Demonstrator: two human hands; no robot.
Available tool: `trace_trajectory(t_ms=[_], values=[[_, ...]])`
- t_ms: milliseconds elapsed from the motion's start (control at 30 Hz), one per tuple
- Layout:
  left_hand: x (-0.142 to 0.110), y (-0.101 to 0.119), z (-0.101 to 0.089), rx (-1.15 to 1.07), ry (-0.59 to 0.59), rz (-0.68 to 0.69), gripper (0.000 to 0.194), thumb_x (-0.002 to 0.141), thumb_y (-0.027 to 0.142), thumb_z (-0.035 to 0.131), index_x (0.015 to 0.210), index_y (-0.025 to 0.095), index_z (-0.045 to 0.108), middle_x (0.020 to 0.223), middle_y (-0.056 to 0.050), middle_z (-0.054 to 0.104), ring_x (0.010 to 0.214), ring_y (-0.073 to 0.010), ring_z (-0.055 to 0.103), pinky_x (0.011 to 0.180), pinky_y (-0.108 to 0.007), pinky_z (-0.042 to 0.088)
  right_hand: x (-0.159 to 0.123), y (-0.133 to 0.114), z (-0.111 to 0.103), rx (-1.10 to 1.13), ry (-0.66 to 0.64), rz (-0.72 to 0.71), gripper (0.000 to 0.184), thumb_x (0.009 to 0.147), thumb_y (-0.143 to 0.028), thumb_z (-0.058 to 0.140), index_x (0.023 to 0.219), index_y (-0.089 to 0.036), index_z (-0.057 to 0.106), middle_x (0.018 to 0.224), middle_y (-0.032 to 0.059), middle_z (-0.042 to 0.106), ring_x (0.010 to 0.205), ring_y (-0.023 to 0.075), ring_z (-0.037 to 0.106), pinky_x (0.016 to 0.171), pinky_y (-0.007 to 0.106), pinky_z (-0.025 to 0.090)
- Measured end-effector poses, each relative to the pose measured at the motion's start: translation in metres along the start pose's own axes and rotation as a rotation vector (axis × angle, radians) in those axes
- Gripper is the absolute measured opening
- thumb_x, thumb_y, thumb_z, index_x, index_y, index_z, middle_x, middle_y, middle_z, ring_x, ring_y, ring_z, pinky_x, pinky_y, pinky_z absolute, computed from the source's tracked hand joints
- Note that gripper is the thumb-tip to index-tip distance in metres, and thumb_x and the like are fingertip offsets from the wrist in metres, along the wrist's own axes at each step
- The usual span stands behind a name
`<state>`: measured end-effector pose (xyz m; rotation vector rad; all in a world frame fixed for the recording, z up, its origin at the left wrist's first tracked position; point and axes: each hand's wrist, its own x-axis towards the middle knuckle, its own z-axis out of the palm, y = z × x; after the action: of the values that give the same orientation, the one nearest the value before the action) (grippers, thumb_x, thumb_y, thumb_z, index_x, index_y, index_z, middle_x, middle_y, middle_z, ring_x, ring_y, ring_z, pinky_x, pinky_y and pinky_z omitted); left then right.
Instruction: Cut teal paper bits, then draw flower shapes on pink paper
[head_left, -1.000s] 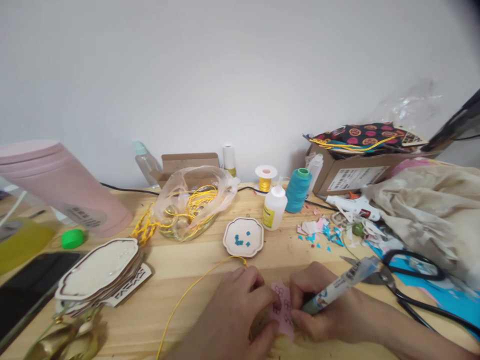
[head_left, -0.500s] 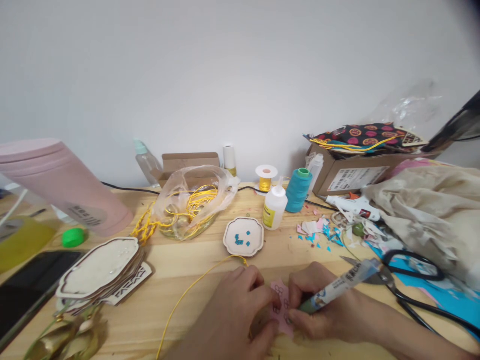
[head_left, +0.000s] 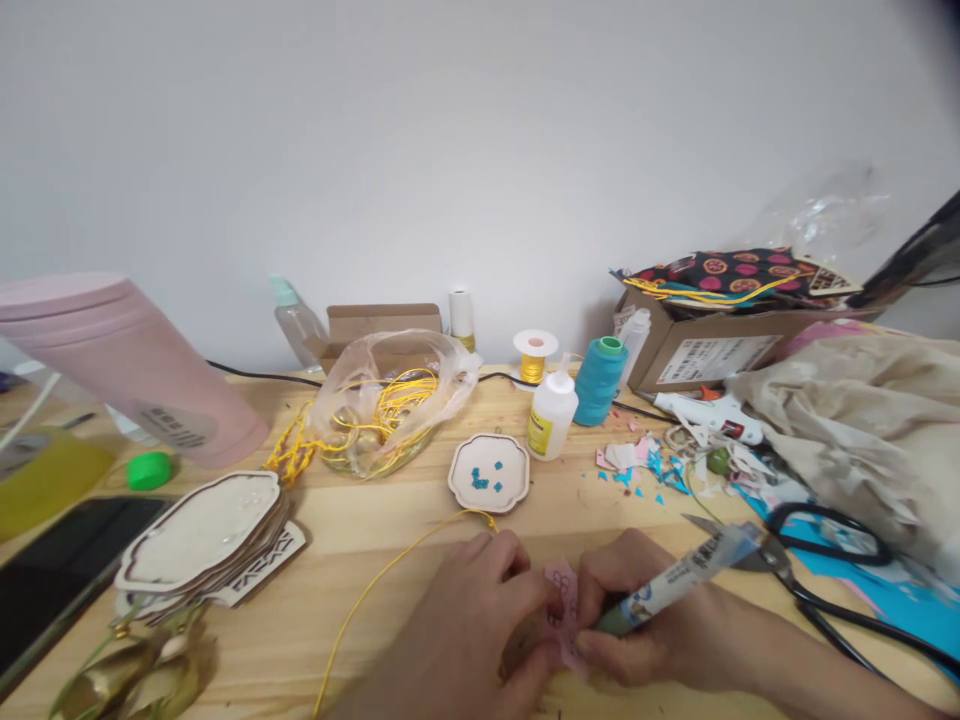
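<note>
A small piece of pink paper (head_left: 562, 598) with little flower outlines drawn on it lies on the table at the bottom middle. Its left edge is pinched between the thumb and fingers of my left hand (head_left: 480, 620). My right hand (head_left: 652, 630) grips a marker pen (head_left: 682, 580) with a pale printed barrel and green front end, tilted up to the right. The pen's tip is hidden by my fingers, close to the paper. Beyond my left hand, a scalloped white plaque (head_left: 489, 450) carries several tiny blue flower shapes. A yellow cord (head_left: 390, 565) curves beside that hand.
Black-handled scissors (head_left: 787, 580) lie right of my right hand, near paper scraps (head_left: 637, 460). A glue bottle (head_left: 551, 415) and a blue thread cone (head_left: 600, 380) stand behind the plaque. Stacked plaques (head_left: 199, 530), a phone (head_left: 67, 560) and a pink tumbler (head_left: 142, 370) occupy the left.
The view has shifted very slightly, moving the background a few pixels to the right. My right hand and the pen have made only a tiny movement; both grips are unchanged.
</note>
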<state>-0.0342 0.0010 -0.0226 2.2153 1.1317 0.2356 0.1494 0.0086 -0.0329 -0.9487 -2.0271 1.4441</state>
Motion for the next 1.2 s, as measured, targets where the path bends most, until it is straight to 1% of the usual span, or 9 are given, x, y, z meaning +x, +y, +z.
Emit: trace_trajectory(t_ms=[133, 267, 467, 633, 867, 1000, 1200], values=[[-0.0008, -0.0014, 0.0012, -0.014, 0.012, 0.008, 0.011, 0.075, 0.021, 0.05, 0.082, 0.022, 0.058, 0.09, -0.003, 0.053, 0.085, -0.0185, 0.047, 0.072, -0.032, 0.039, -0.0017, 0.0023, -0.0001, 0.014, 0.008, -0.001, 0.015, 0.069, -0.014, 0.058, 0.055, -0.013, 0.054, 0.057, -0.0016, 0.057, 0.045, 0.0067, 0.042, 0.04, 0.015, 0.032], [-0.0007, -0.0019, 0.0006, -0.024, -0.005, 0.002, 0.012, 0.075, 0.02, 0.051, 0.083, 0.023, 0.059, 0.09, -0.003, 0.053, 0.086, -0.0182, 0.048, 0.073, -0.032, 0.039, -0.0007, 0.0031, 0.0, -0.002, 0.03, -0.027, 0.018, 0.069, -0.016, 0.059, 0.053, -0.013, 0.052, 0.053, -0.0026, 0.055, 0.043, 0.0059, 0.04, 0.038, 0.015, 0.029], [-0.001, -0.0008, -0.0002, -0.034, -0.014, -0.014, 0.011, 0.075, 0.023, 0.052, 0.083, 0.023, 0.059, 0.09, -0.003, 0.053, 0.086, -0.0186, 0.048, 0.073, -0.032, 0.039, 0.0003, 0.0014, 0.0008, 0.023, 0.024, -0.027, 0.019, 0.067, -0.011, 0.057, 0.051, -0.014, 0.047, 0.053, -0.0033, 0.053, 0.043, 0.0055, 0.039, 0.038, 0.014, 0.029], [-0.0006, -0.0023, 0.002, -0.034, -0.006, -0.008, 0.011, 0.075, 0.023, 0.051, 0.083, 0.023, 0.059, 0.091, -0.003, 0.053, 0.086, -0.0193, 0.047, 0.074, -0.033, 0.039, -0.0004, 0.0038, 0.0012, 0.01, 0.017, -0.018, 0.015, 0.067, -0.01, 0.058, 0.054, -0.013, 0.051, 0.054, -0.0029, 0.055, 0.044, 0.0057, 0.041, 0.039, 0.014, 0.029], [-0.0007, -0.0021, 0.0019, -0.029, 0.001, 0.0, 0.009, 0.074, 0.022, 0.052, 0.081, 0.023, 0.058, 0.089, -0.003, 0.053, 0.085, -0.0188, 0.047, 0.073, -0.033, 0.038, 0.0037, 0.0009, 0.0012, 0.024, 0.03, 0.014, 0.018, 0.068, -0.013, 0.06, 0.053, -0.013, 0.052, 0.055, -0.0014, 0.056, 0.044, 0.0061, 0.041, 0.039, 0.014, 0.031], [-0.0007, -0.0032, 0.0024, -0.043, 0.002, 0.008, 0.01, 0.074, 0.021, 0.052, 0.082, 0.023, 0.058, 0.09, -0.002, 0.052, 0.086, -0.0182, 0.048, 0.072, -0.032, 0.038, 0.0012, 0.0022, 0.0022, -0.046, 0.061, -0.011, 0.019, 0.07, -0.017, 0.06, 0.052, -0.013, 0.054, 0.053, -0.0019, 0.057, 0.042, 0.0057, 0.042, 0.039, 0.014, 0.033], [-0.0011, -0.0041, 0.0025, -0.053, -0.012, -0.005, 0.01, 0.073, 0.023, 0.053, 0.082, 0.023, 0.058, 0.091, -0.003, 0.053, 0.086, -0.0189, 0.048, 0.073, -0.033, 0.039, 0.0, 0.0054, 0.0013, -0.082, 0.072, -0.018, 0.016, 0.068, -0.011, 0.059, 0.053, -0.013, 0.054, 0.05, -0.0045, 0.055, 0.041, 0.0049, 0.04, 0.037, 0.012, 0.031]])
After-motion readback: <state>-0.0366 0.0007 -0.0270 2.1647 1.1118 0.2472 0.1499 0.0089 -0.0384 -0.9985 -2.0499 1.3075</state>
